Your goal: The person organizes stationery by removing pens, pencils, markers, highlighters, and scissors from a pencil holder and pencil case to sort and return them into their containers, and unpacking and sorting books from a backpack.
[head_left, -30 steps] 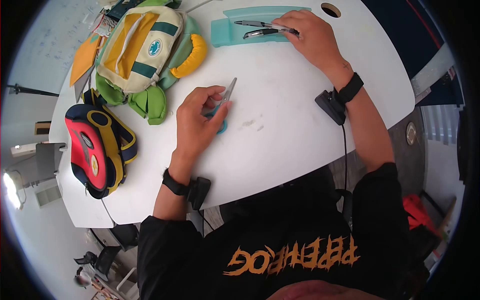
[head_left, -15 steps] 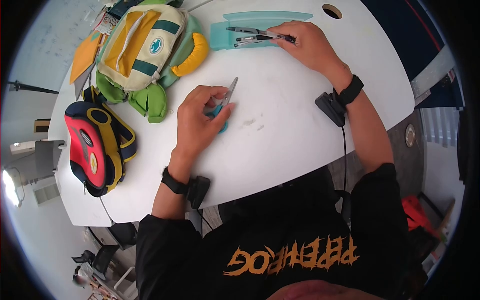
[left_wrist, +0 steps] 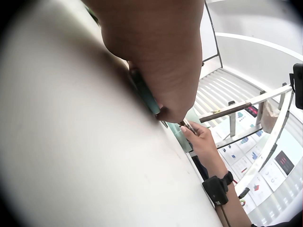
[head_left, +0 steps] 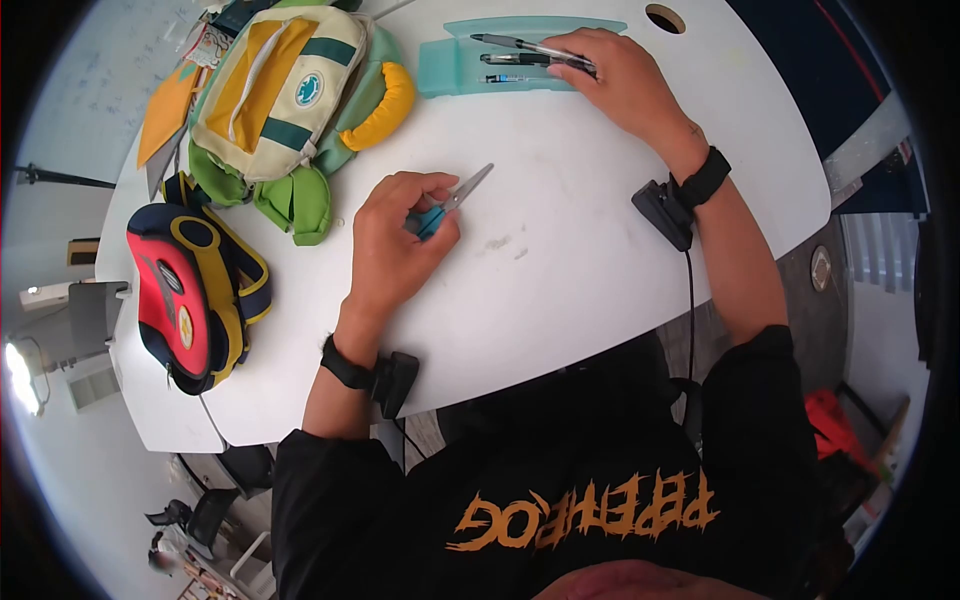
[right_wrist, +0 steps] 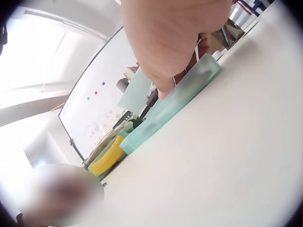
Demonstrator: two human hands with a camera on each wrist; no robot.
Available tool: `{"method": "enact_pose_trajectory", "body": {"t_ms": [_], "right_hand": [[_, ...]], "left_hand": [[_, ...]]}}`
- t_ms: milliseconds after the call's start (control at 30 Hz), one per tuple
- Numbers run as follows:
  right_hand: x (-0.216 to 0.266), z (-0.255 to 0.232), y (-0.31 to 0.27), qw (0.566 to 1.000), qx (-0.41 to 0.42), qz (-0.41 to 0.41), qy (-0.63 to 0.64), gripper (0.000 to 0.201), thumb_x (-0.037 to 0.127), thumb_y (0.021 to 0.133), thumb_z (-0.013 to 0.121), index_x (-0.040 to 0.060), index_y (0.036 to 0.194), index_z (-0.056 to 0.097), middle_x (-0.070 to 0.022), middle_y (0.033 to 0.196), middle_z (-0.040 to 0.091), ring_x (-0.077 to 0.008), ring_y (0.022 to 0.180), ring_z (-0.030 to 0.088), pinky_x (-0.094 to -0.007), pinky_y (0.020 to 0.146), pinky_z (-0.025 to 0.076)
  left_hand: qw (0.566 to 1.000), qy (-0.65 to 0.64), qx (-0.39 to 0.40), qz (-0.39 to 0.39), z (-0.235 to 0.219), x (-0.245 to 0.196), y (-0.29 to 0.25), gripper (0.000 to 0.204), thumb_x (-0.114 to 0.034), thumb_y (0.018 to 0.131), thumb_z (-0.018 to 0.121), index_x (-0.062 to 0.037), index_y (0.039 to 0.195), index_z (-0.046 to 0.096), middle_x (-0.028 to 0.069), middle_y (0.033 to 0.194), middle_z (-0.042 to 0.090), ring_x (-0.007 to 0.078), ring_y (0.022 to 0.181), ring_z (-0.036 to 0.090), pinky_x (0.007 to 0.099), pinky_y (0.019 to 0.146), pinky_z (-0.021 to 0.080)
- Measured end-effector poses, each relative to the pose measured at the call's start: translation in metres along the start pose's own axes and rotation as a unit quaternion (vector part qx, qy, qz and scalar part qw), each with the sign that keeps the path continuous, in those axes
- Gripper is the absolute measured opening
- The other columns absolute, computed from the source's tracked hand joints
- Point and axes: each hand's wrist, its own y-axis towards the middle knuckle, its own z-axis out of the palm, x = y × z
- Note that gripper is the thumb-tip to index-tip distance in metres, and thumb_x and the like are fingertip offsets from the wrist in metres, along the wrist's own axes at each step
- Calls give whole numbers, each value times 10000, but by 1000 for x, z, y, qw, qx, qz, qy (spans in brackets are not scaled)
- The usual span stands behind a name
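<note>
My left hand (head_left: 395, 235) holds scissors (head_left: 440, 212) by their teal handles, the metal blades pointing away to the upper right, low over the white table. In the left wrist view the same hand hides most of the scissors. My right hand (head_left: 630, 85) pinches a grey-and-black pen (head_left: 520, 43) above an open, translucent teal pencil case (head_left: 440, 75). A black pen (head_left: 510, 59) shows just below it, its near end running to the fingertips. Another, clear pen (head_left: 503, 79) lies along the case's near side. The case's wall hides the fingertips in the right wrist view.
A green, cream and yellow backpack (head_left: 290, 90) lies left of the pencil case. Nearer, a red and navy bag (head_left: 180, 300) stands at the table's left side. An orange envelope (head_left: 167, 120) sits behind them. A round hole (head_left: 664, 18) pierces the table at the far right.
My right hand dipped toward me with the pens, then moved back up; the clear pen now shows separately in the case. In my left hand, the scissors have turned further right.
</note>
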Motion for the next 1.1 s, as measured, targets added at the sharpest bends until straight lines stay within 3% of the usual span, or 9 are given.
{"method": "enact_pose_trajectory", "body": {"t_ms": [400, 467, 567, 700, 767, 800, 867, 967, 1100], "right_hand": [[-7, 5, -3, 999, 17, -5, 27, 299, 295, 984, 746, 119, 1224, 774, -110, 1090, 770, -300, 926, 723, -409, 843, 570], [-14, 14, -4, 997, -56, -52, -21, 290, 229, 988, 757, 108, 1251, 763, -68, 1177, 763, -249, 889, 692, -344, 765, 550], [-2, -3, -2, 1000, 15, -21, 1, 287, 230, 979, 765, 109, 1239, 765, -56, 1180, 764, -241, 897, 699, -328, 762, 560], [10, -6, 3, 999, -10, -38, 20, 276, 216, 951, 797, 100, 1200, 777, -63, 1154, 763, -228, 889, 697, -320, 761, 561], [32, -19, 4, 993, -48, -47, 101, 160, 109, 875, 794, 66, 1028, 803, -106, 988, 761, -324, 888, 707, -406, 797, 569], [30, -14, 2, 993, -48, -44, 102, 160, 109, 875, 794, 66, 1028, 803, -106, 988, 761, -324, 888, 707, -406, 797, 569], [24, 0, -3, 993, -35, -70, 90, 273, 196, 907, 840, 87, 1153, 789, -79, 1127, 759, -225, 894, 701, -324, 786, 569], [39, -4, -5, 988, -22, -103, 110, 235, 220, 879, 847, 103, 1078, 800, -56, 1021, 754, -238, 889, 714, -330, 775, 576], [47, 4, -12, 986, 0, -104, 132, 274, 246, 851, 871, 103, 1074, 800, -54, 1031, 753, -247, 902, 717, -350, 804, 583]], "left_hand": [[1000, 1, -14, 17, 3, 2, -3, 314, -13, 795, 754, -27, 1109, 762, 89, 959, 734, 210, 825, 657, 331, 764, 570], [1000, 24, -7, 0, 0, 0, -2, 327, -4, 790, 762, -31, 1116, 762, 87, 965, 749, 212, 859, 682, 329, 780, 579], [999, -5, -32, 13, 3, 2, -2, 339, -1, 784, 772, -29, 1122, 759, 85, 946, 751, 214, 890, 702, 328, 791, 585], [999, -7, -50, 15, 1, 1, 0, 356, -33, 773, 801, -36, 1126, 757, 92, 996, 755, 220, 926, 710, 334, 809, 587], [995, 34, -77, 48, -3, -3, 1, 377, -84, 729, 831, -36, 1095, 751, 96, 1006, 740, 233, 948, 704, 352, 823, 582], [996, 34, -74, 48, -5, -6, 3, 377, -84, 729, 831, -36, 1095, 751, 96, 1006, 740, 233, 948, 704, 352, 823, 582], [992, 83, -69, 57, -11, -9, 3, 395, -117, 681, 832, -35, 1056, 738, 97, 957, 705, 262, 930, 684, 373, 813, 572], [983, 169, -35, 59, -15, -13, 5, 356, -126, 662, 808, -31, 995, 726, 97, 913, 665, 288, 891, 660, 383, 787, 559], [986, 166, -17, 16, -13, -1, 0, 306, -128, 669, 791, -34, 952, 725, 100, 938, 661, 308, 848, 643, 387, 764, 554]]}}
